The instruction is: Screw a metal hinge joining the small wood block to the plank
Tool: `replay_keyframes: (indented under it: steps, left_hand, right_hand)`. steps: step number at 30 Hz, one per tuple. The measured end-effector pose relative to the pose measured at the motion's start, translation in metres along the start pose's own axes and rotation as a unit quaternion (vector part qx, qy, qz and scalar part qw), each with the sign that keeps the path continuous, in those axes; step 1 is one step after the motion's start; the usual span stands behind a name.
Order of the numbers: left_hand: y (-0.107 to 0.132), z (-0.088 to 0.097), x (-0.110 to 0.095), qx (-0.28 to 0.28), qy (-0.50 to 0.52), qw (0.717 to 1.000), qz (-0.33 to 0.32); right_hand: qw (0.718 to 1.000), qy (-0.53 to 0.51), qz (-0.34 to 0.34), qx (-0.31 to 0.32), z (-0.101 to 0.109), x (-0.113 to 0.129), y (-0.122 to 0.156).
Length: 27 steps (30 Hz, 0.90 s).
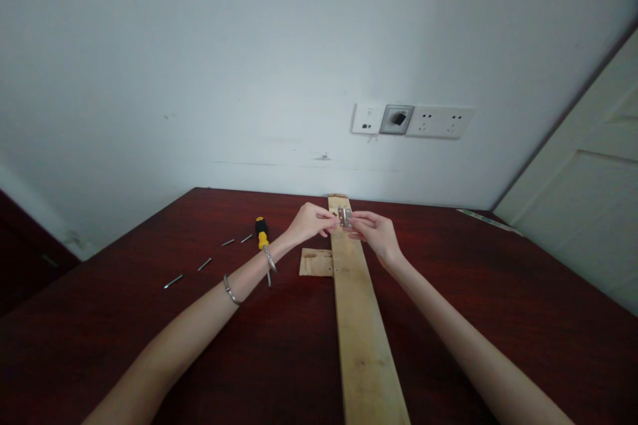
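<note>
Over the far part of a long wooden plank [361,319], a small silvery metal hinge [345,217] is held up between both hands. My right hand [376,234] pinches its right side between thumb and fingers. My left hand [313,222] is closed at the hinge's left edge, fingertips pressed together there. A short wooden block [316,263] sits against the plank's left side, below my left hand. Left of my left wrist lies a screwdriver [262,234] with a black and yellow handle, its shaft partly hidden by my forearm.
Several loose screws [205,264] are scattered on the dark red table [239,339] to the left. A white wall with a socket panel [441,122] rises behind the table. A flat strip [488,220] lies near the far right edge, beside a pale door [588,166].
</note>
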<state>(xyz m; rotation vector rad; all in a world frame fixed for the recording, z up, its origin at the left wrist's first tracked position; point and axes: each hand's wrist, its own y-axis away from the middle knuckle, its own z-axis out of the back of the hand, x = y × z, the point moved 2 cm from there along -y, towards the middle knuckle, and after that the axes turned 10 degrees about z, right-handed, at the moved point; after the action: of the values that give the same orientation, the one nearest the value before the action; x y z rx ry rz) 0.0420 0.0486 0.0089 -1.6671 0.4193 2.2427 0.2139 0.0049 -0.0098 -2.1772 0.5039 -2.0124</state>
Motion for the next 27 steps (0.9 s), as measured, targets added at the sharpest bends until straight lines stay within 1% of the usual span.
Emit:
replay_keyframes:
  steps: [4,8,11,15,19,23,27]
  left_hand:
    - [0.004,-0.012,0.001,0.017,0.002,1.000,-0.005]
    - [0.003,-0.020,0.007,0.026,0.049,0.998,-0.026]
    - [0.003,-0.024,0.010,0.020,0.091,0.994,-0.051]
    - [0.006,-0.025,0.010,0.008,0.123,0.990,-0.069]
    - [0.007,-0.023,0.006,0.032,0.139,0.987,-0.069]
    - [0.007,-0.021,0.005,0.051,0.155,0.984,-0.077]
    - [0.005,-0.019,0.006,0.064,0.164,0.980,-0.087]
  right_hand:
    - [0.999,0.040,0.036,-0.005,-0.001,0.003,0.002]
    - [0.995,0.067,0.077,-0.012,-0.005,0.007,0.007]
    - [0.987,0.102,0.121,-0.007,-0.007,0.009,0.012]
    - [0.974,0.143,0.178,0.001,-0.009,0.012,0.016]
    - [0.970,0.129,0.204,0.010,-0.008,0.013,0.015]
    - [0.965,0.130,0.226,0.026,-0.008,0.009,0.012]
    - [0.957,0.135,0.258,0.023,-0.007,0.006,0.011]
